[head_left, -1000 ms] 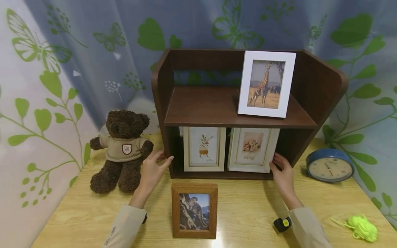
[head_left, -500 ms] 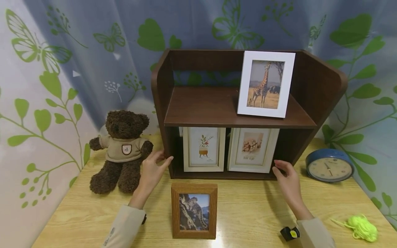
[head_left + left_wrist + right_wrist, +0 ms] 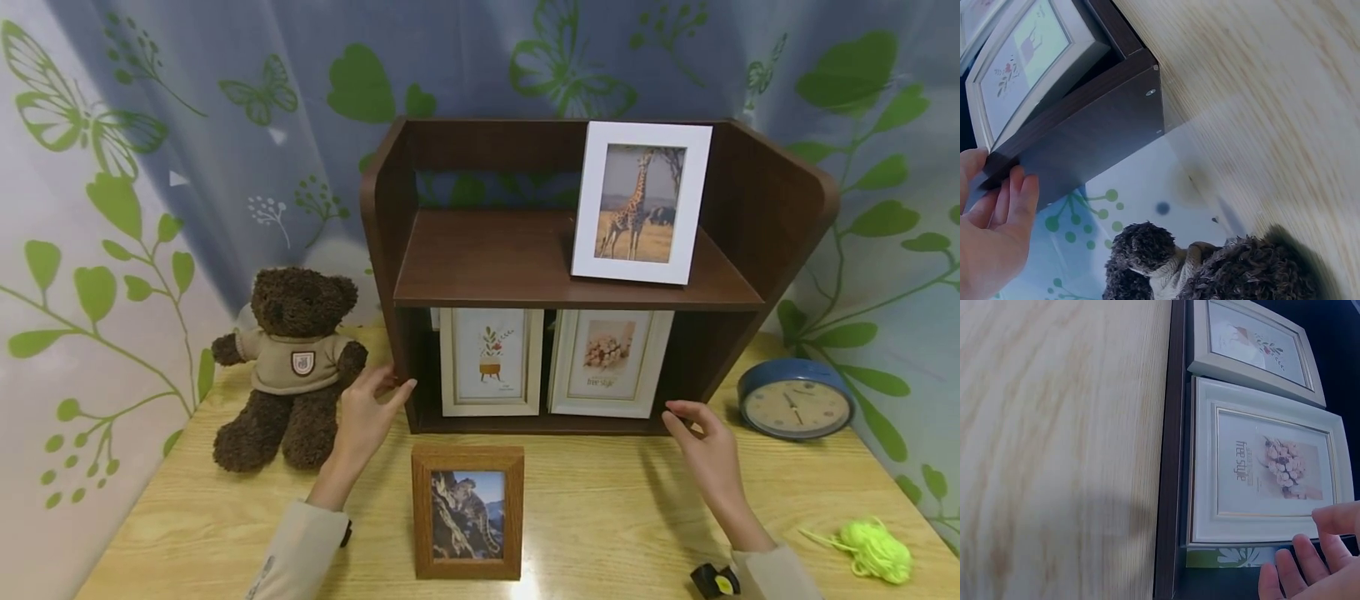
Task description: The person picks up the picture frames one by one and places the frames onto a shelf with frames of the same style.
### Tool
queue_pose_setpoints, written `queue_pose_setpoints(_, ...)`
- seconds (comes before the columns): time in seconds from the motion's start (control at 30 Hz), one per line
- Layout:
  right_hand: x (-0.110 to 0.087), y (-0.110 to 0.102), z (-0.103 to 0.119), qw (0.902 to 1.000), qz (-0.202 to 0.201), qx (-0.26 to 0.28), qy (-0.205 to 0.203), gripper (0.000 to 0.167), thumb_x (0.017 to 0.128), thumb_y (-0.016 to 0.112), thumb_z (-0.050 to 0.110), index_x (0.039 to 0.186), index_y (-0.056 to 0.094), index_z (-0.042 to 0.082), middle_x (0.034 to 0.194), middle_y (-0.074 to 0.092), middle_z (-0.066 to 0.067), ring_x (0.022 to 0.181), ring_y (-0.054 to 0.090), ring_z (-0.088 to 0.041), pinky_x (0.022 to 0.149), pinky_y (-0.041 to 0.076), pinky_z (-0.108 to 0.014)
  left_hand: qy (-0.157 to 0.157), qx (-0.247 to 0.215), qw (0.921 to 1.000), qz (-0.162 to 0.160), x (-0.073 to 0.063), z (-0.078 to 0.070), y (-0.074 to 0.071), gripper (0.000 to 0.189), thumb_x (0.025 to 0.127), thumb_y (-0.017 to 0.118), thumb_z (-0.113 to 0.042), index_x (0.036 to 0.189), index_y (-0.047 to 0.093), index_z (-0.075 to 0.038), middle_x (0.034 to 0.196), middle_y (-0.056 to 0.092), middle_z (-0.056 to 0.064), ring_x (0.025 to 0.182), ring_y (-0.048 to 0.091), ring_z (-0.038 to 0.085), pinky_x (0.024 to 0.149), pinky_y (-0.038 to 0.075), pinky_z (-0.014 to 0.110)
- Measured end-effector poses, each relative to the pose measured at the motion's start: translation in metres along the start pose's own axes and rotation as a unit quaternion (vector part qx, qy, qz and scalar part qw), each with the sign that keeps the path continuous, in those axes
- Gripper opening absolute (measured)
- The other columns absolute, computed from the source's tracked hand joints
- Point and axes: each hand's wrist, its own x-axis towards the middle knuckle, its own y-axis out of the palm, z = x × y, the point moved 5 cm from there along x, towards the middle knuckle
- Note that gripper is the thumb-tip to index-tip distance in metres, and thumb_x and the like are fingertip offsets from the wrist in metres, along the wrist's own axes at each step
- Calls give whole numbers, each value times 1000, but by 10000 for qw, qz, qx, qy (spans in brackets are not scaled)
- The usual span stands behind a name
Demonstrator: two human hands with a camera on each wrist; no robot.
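A dark brown two-tier shelf (image 3: 480, 254) stands on the table. My left hand (image 3: 365, 421) grips the front edge of its left side panel. In the left wrist view, the thumb lies on the inner side of that panel (image 3: 1091, 137) and the fingers on the outer side. My right hand (image 3: 710, 458) is just in front of the lower right opening, holding nothing, fingers loosely bent. The nearest thing to it is a white picture frame (image 3: 1207, 462) with a flower print in the lower tier. Left of that stands a cream picture frame (image 3: 450, 367) with a potted-plant print.
A white giraffe picture frame (image 3: 641, 271) leans on the upper tier at right. In front stands a brown wooden picture frame (image 3: 423, 517). A teddy bear (image 3: 296, 367) sits at left; a blue clock (image 3: 795, 400) and lime-green yarn (image 3: 877, 550) lie at right.
My right hand has let go of the white flower-print frame's right edge and drawn back, rightward and toward me. The left hand stays on the shelf's side panel.
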Motion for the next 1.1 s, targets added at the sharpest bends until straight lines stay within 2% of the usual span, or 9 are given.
queue_pose_setpoints(0.17,1,-5,-4,10000,-90,13,5,31,93,63,19,111,63,-7,89,55,34,89,47,18,73,41,-2,-63,9,10000,-49,-3,0,-3,33,85,72,-9,111,65,10,95,67,22,84,67,34,78,55,49)
queue_pose_setpoints(0.37,4,-12,-10,9996,-231,50,122,32,92,64,18,111,62,-7,86,53,36,87,48,19,71,41,-2,176,-210,9996,-113,-11,-2,-5,27,85,69,0,110,65,10,94,67,20,83,67,32,75,57,41)
queue_pose_setpoints(0.7,11,-25,-22,9976,-552,-58,415,31,92,65,24,108,65,-2,83,54,36,85,49,17,67,41,-6,646,-22,9977,-178,-36,-9,-14,25,82,69,6,107,68,6,93,70,15,79,68,25,70,58,34)
queue_pose_setpoints(0.87,15,-30,-24,9958,-837,-42,375,28,91,66,20,106,64,-4,79,54,35,80,50,18,69,40,-4,819,-167,9960,-314,-48,-18,-17,23,83,68,7,106,69,5,95,71,14,80,69,25,72,56,22)
queue_pose_setpoints(1.0,18,-34,-26,9935,-1081,58,367,25,90,67,19,101,64,-3,77,54,31,76,52,14,69,40,-3,716,-294,9967,-224,-57,-23,-18,23,83,67,8,106,69,5,92,71,12,79,68,20,73,53,13)
queue_pose_setpoints(1.1,20,-36,-27,9908,-1281,199,380,23,89,69,19,99,62,-1,74,54,29,72,53,11,67,41,-3,473,-392,9981,-33,-64,-26,-19,23,84,67,7,106,70,2,92,72,10,80,68,13,73,54,15)
